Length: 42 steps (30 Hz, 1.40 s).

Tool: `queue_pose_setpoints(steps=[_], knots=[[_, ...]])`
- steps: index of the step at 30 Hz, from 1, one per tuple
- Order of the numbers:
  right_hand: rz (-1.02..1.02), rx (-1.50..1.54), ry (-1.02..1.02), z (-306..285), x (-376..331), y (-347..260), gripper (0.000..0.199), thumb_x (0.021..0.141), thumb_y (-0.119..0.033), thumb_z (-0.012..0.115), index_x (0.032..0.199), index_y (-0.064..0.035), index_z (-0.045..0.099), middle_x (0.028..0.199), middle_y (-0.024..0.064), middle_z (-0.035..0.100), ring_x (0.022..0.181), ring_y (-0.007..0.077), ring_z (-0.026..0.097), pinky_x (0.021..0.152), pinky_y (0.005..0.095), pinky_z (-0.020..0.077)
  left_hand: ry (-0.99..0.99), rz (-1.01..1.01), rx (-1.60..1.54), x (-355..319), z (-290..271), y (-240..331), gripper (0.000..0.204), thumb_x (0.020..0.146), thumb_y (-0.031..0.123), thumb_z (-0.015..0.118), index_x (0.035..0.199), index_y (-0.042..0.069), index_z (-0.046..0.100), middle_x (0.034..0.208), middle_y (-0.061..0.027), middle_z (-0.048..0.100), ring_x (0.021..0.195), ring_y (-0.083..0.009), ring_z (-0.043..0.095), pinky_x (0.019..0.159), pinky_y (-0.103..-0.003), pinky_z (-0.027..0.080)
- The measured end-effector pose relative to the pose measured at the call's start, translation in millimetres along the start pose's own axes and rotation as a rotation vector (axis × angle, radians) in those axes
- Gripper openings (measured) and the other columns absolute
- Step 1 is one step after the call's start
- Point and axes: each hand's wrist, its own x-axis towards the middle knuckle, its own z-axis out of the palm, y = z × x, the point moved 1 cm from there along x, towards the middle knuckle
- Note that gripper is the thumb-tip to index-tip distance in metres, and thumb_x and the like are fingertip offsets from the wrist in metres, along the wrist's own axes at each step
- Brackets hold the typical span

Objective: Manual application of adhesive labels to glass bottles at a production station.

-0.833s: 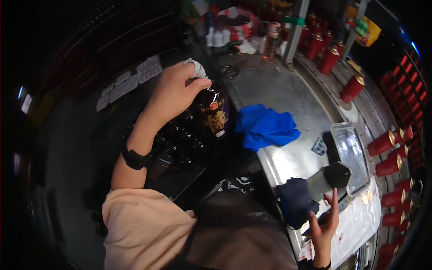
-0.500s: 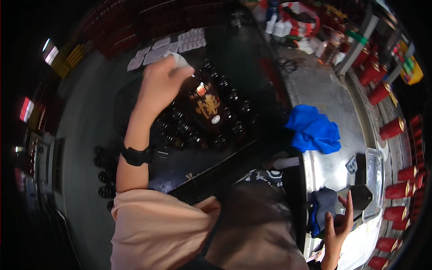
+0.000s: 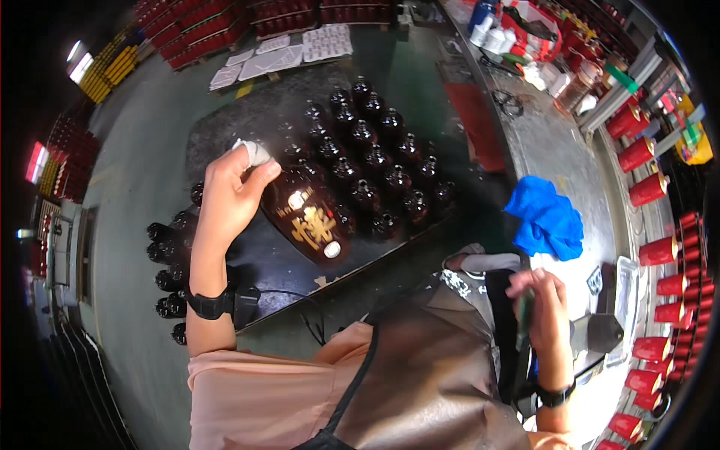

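Observation:
My left hand point(image 3: 229, 199) is closed round the neck of a dark glass bottle point(image 3: 304, 221) with gold lettering and pale round marks. A bit of white cloth or paper point(image 3: 255, 152) sticks out between thumb and fingers. The bottle leans, its base toward the near edge of a dark table point(image 3: 281, 289); whether it rests there I cannot tell. Beside it stand several dark glass bottles point(image 3: 364, 195) in close rows. My right hand point(image 3: 546, 304), fingers curled, holds a dark greenish thing point(image 3: 525, 315), blurred and partly hidden, above the right-hand metal bench point(image 3: 544, 142).
A crumpled blue cloth point(image 3: 544, 217) lies on the bench, near a clear plastic tray point(image 3: 626, 292). Red cylindrical containers point(image 3: 658, 251) line the far right. More dark bottles point(image 3: 169, 277) stand left of the table. Sheets of white labels point(image 3: 326, 43) lie beyond it.
My left hand has brought the bottle nearer and to the left. My right hand has risen from the bench, its fingers curling from spread to closed around the dark thing. The view is brighter.

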Motion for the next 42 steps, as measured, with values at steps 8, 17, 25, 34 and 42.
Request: queue_pose_setpoints(steps=[8,17,25,34,42], knots=[[-0.696,-0.409,-0.075,57,-5,-6,0.039,0.078,0.004,0.07,0.114,-0.0002,0.056,0.105,0.0116,0.062,0.092,0.0198,0.064,0.083,0.0295,0.0513,-0.576,-0.055,-0.585,-8,102,24,0.008,0.09,0.006,0.066,0.088,-0.002,0.064,0.081,-0.0006,0.064,0.079,-0.0063,0.057,0.073,-0.025,0.047],[-1.184,-0.616,-0.146,54,-8,0,0.035,0.064,0.007,0.072,0.097,-0.0025,0.067,0.093,0.0103,0.066,0.083,0.0293,0.063,0.075,0.0382,0.051,-0.776,-0.025,-0.568,-19,171,48,0.009,0.089,0.008,0.069,0.088,0.0,0.065,0.081,0.0016,0.064,0.078,-0.0035,0.054,0.071,-0.024,0.047],[-1.183,-0.616,-0.283,55,-10,0,0.033,0.059,0.006,0.07,0.09,-0.0032,0.068,0.09,0.0068,0.065,0.085,0.0274,0.06,0.074,0.0382,0.0491,-0.776,-0.007,-0.526,-21,175,55,0.01,0.089,0.009,0.07,0.087,0.0,0.066,0.081,0.0019,0.064,0.078,-0.0035,0.055,0.071,-0.024,0.047],[-1.181,-0.603,-0.249,48,-5,0,0.039,0.054,0.01,0.067,0.09,-0.0048,0.07,0.093,0.0073,0.069,0.086,0.0277,0.061,0.078,0.0374,0.0508,-0.747,0.03,-0.509,-24,182,58,0.011,0.088,0.01,0.071,0.088,0.0,0.067,0.079,0.0006,0.066,0.077,-0.0036,0.055,0.07,-0.025,0.048],[-1.114,-0.632,-0.368,43,-6,5,0.042,0.052,0.01,0.068,0.091,-0.0051,0.07,0.092,0.0073,0.069,0.087,0.0285,0.061,0.082,0.0386,0.051,-0.757,-0.008,-0.5,-29,186,58,0.01,0.088,0.009,0.071,0.088,-0.001,0.068,0.079,-0.0004,0.066,0.076,-0.0042,0.056,0.07,-0.025,0.048]])
